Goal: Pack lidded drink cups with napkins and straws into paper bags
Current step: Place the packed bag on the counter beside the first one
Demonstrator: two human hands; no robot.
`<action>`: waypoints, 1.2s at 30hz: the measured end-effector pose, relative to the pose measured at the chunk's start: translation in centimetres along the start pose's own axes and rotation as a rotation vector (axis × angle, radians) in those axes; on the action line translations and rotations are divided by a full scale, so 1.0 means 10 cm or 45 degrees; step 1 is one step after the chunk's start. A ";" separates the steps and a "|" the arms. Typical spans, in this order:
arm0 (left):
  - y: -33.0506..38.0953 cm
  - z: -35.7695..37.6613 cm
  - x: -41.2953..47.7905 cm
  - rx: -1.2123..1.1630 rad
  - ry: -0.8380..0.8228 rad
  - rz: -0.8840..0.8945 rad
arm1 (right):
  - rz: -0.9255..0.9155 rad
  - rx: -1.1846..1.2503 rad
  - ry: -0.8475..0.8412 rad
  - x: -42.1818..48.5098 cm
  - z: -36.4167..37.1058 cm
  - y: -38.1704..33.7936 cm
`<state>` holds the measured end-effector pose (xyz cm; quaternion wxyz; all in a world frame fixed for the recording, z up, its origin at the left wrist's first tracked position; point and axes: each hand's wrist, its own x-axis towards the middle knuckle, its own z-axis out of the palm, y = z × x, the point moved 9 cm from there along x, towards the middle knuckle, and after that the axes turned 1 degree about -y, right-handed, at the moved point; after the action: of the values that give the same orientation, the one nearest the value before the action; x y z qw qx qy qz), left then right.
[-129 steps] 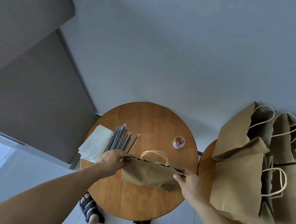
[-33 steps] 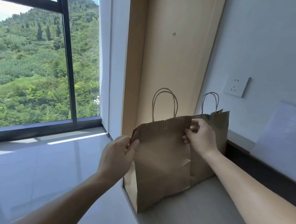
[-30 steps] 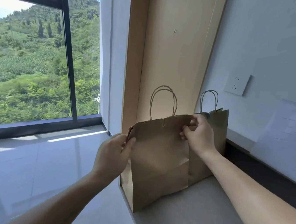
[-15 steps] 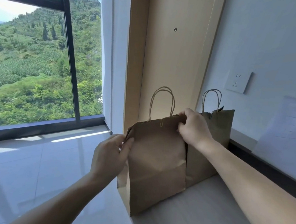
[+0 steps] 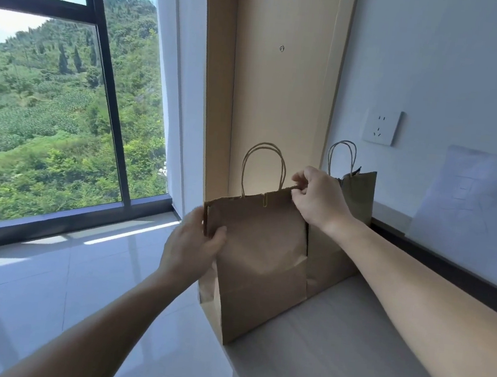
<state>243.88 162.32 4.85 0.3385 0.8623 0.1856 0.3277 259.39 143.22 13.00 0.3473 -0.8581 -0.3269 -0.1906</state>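
While the front paper bag stands at the far left end of the counter, its near bottom corner seems to hang past the edge, over the floor. At the top left corner the left hand grips the bag, thumb on the front panel. At the top right rim the right hand pinches it, fingers curled on the paper. A gold paper clip sits on the rim; the contents are not visible. A second paper bag stands right behind, touching or nearly.

Risks, as I judge them:
- Letting go here may tip the bag off the edge and spill any cup inside.
- A hard pull on the thin rim could tear it or pop the clip.
- Shoving back could topple the second bag.
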 end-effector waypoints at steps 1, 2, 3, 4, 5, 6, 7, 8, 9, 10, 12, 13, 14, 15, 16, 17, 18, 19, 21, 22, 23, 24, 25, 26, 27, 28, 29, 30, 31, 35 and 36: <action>0.06 -0.04 -0.02 0.011 0.026 0.053 | -0.003 0.000 0.006 -0.06 -0.02 -0.03; 0.13 -0.09 -0.04 0.046 0.067 0.139 | -0.004 -0.005 0.011 -0.13 -0.05 -0.06; 0.25 -0.15 -0.08 0.131 0.115 0.261 | -0.002 -0.024 0.015 -0.21 -0.08 -0.09; 0.39 -0.17 -0.12 0.266 0.158 0.413 | 0.007 -0.055 0.016 -0.30 -0.11 -0.11; 0.52 -0.18 -0.17 0.428 0.192 0.562 | 0.022 -0.094 0.008 -0.39 -0.13 -0.13; 0.62 -0.15 -0.22 0.575 0.202 0.685 | 0.042 -0.135 -0.009 -0.50 -0.15 -0.14; 0.70 -0.10 -0.27 0.693 0.178 0.775 | 0.070 -0.177 -0.035 -0.61 -0.16 -0.15; 0.75 -0.03 -0.32 0.776 0.126 0.838 | 0.109 -0.218 -0.068 -0.72 -0.17 -0.16; 0.79 0.06 -0.37 0.831 0.049 0.876 | 0.158 -0.258 -0.110 -0.84 -0.17 -0.16; 0.80 0.15 -0.43 0.865 -0.039 0.890 | 0.216 -0.297 -0.159 -0.97 -0.17 -0.14; 0.88 0.29 -0.53 0.865 -0.170 0.887 | 0.340 -0.361 -0.244 -1.28 -0.21 -0.11; 0.95 0.34 -0.59 0.844 -0.200 0.889 | 0.396 -0.389 -0.267 -1.44 -0.26 -0.10; 1.02 0.37 -0.65 0.830 -0.211 0.897 | 0.448 -0.414 -0.273 -1.60 -0.33 -0.09; 1.11 0.39 -0.73 0.823 -0.204 0.908 | 0.496 -0.438 -0.268 -1.78 -0.42 -0.09; 1.18 0.40 -0.80 0.803 -0.190 0.904 | 0.545 -0.463 -0.257 -1.97 -0.52 -0.09; 1.25 0.40 -0.85 0.759 -0.177 0.877 | 0.592 -0.486 -0.241 -2.16 -0.64 -0.09; 1.32 0.41 -0.92 0.712 -0.178 0.844 | 0.639 -0.508 -0.220 -2.35 -0.77 -0.09; 1.41 0.44 -1.01 0.678 -0.200 0.831 | 0.684 -0.530 -0.201 -2.54 -0.91 -0.09; 1.62 0.55 -1.31 0.648 -0.299 0.884 | 0.754 -0.582 -0.169 -2.90 -1.20 -0.11; 1.75 0.62 -1.50 0.637 -0.359 0.934 | 0.777 -0.609 -0.140 -3.06 -1.36 -0.13; 1.88 0.68 -1.70 0.630 -0.420 0.988 | 0.797 -0.632 -0.103 -3.21 -1.53 -0.15; 2.02 0.74 -1.91 0.630 -0.474 1.043 | 0.820 -0.649 -0.068 -3.37 -1.69 -0.16; 2.16 0.79 -2.11 0.627 -0.517 1.097 | 0.848 -0.661 -0.041 -3.54 -1.85 -0.18; 2.31 0.82 -2.30 0.617 -0.548 1.145 | 0.877 -0.673 -0.023 -3.71 -2.00 -0.19; 2.46 0.84 -2.49 0.595 -0.571 1.183 | 0.901 -0.687 -0.006 -3.88 -2.15 -0.20; 2.61 0.85 -2.68 0.561 -0.591 1.214 | 0.923 -0.702 0.015 -4.06 -2.30 -0.21; 2.77 0.86 -2.89 0.522 -0.608 1.245 | 0.941 -0.716 0.038 -4.26 -2.46 -0.23; 2.93 0.86 -3.10 0.486 -0.619 1.278 | 0.959 -0.731 0.058 -4.47 -2.63 -0.25; 3.09 0.87 -3.31 0.456 -0.627 1.315 | 0.983 -0.744 0.071 -4.68 -2.80 -0.26; 3.77 0.92 -4.27 0.362 -0.691 1.417 | 1.093 -0.805 0.110 -5.63 -3.51 -0.28; 3.94 0.95 -4.53 0.351 -0.711 1.447 | 1.121 -0.820 0.124 -5.88 -3.68 -0.27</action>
<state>221.87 105.72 7.51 0.0340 0.9145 -0.3543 0.1924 211.86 92.97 6.95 0.1285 -0.9669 0.1544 -0.1571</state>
